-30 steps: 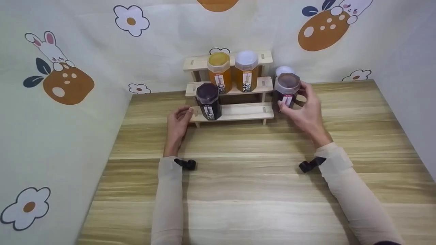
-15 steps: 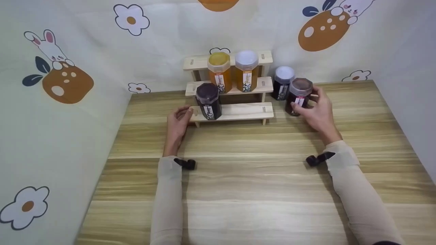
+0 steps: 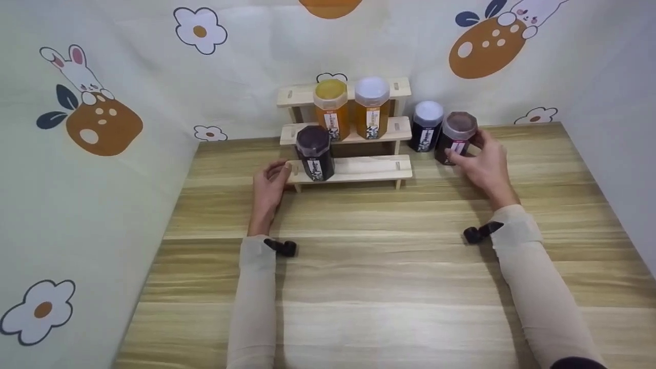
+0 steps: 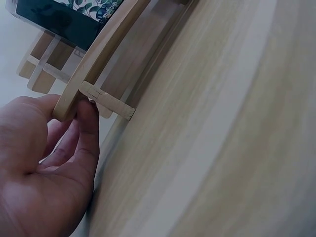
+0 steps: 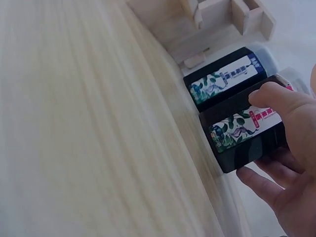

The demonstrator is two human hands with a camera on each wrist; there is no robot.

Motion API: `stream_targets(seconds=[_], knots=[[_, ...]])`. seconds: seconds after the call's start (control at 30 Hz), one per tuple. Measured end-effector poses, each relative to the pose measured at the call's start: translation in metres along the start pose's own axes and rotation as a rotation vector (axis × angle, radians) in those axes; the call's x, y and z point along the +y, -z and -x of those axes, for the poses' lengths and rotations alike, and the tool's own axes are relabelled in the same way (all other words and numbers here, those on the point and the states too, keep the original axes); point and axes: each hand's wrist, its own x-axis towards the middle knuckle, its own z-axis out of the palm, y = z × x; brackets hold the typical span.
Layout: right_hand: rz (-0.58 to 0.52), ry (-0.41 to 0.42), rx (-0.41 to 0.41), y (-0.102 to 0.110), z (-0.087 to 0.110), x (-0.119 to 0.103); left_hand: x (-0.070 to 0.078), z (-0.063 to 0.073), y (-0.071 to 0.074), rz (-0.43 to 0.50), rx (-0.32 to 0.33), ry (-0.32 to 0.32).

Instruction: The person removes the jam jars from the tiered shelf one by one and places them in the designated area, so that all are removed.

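Note:
My right hand [image 3: 484, 161] grips a dark jar [image 3: 453, 141] with a brownish translucent lid and a pink-and-white label, thumb on the near side. Close on its left stands another dark jar [image 3: 426, 130] with a white lid; in the right wrist view the held jar [image 5: 247, 126] is right beside it. My left hand [image 3: 269, 192] pinches the left end of the bottom step of a wooden tiered rack [image 3: 364, 166]; in the left wrist view the thumb is above the board's end and the fingers curl beneath. A dark-lidded jar [image 3: 315, 156] stands on that step.
On the rack's middle step stand two amber jars, one with a yellow lid [image 3: 330, 107] and one with a white lid [image 3: 371, 107]. Behind the rack rises a patterned backdrop [image 3: 246, 66]. The wood-grain table [image 3: 379, 266] extends in front.
My right hand has carried its jar rightward, out from in front of the white-lidded dark jar, then slightly back toward the backdrop. The left hand keeps its place on the rack.

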Motion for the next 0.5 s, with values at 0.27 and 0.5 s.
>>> stream_targets(seconds=[0.27,0.5], knots=[[0.013,0.016,0.018,-0.002,-0.020,0.001,0.000,0.002,0.001,0.016,0.001,-0.018],[-0.001,0.009,0.013,-0.004,-0.028,0.002,-0.001,0.002,-0.001,0.014,0.005,-0.017]])
